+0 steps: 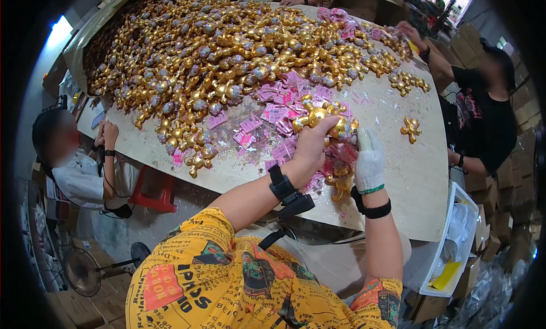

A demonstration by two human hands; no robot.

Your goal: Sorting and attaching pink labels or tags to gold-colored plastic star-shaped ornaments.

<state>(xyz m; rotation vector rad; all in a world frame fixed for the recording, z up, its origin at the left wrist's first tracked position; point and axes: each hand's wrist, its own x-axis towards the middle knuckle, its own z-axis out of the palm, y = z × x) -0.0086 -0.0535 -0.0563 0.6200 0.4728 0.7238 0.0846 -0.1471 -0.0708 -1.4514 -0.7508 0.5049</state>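
My bare left hand (314, 147) is closed on a shiny gold bear figurine (317, 116), its thumb lying across the gold. More gold parts show just right of that thumb; whether they belong to the same bear I cannot tell. My right hand (369, 163), in a white knitted glove with a green cuff edge, stands beside them with its fingers stretched upward. Its palm side is hidden. Between my wrists, pink printed packaging (343, 152) and another gold figurine (341, 184) lie near the table's front edge. Pink cards (284, 149) are scattered left of my hands.
A large heap of gold figurines (199, 50) covers the far left of the pale table (412, 201). One gold figurine (410, 130) lies apart at right. People work at the left, far and right sides. A white bin (455, 238) and red stool (154, 189) stand beside the table.
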